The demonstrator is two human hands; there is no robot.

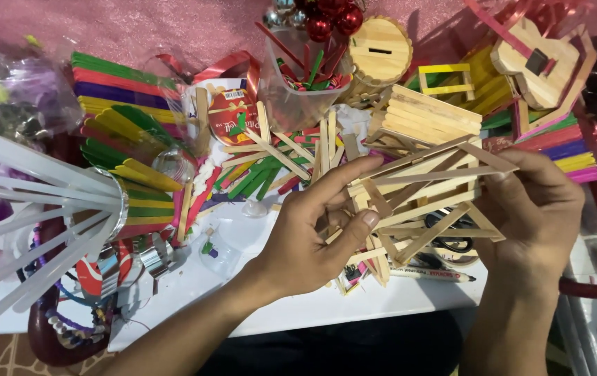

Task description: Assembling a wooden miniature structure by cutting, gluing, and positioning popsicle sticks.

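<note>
Both hands (424,223) gripping stick frame (424,191), fingers curled

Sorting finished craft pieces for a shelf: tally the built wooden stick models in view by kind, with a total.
Stick frame, held in both hands, left hand and right hand: 1
Round coin box with slot: 1
Small guitar: 1
Total: 3

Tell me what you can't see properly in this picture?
- Scissors: mostly hidden behind the stick frame, head view.
- Left hand palm: faces away from the camera.
- Right hand fingertips: hidden behind the frame.
- Glue sticks: cut off by the left edge.
</note>
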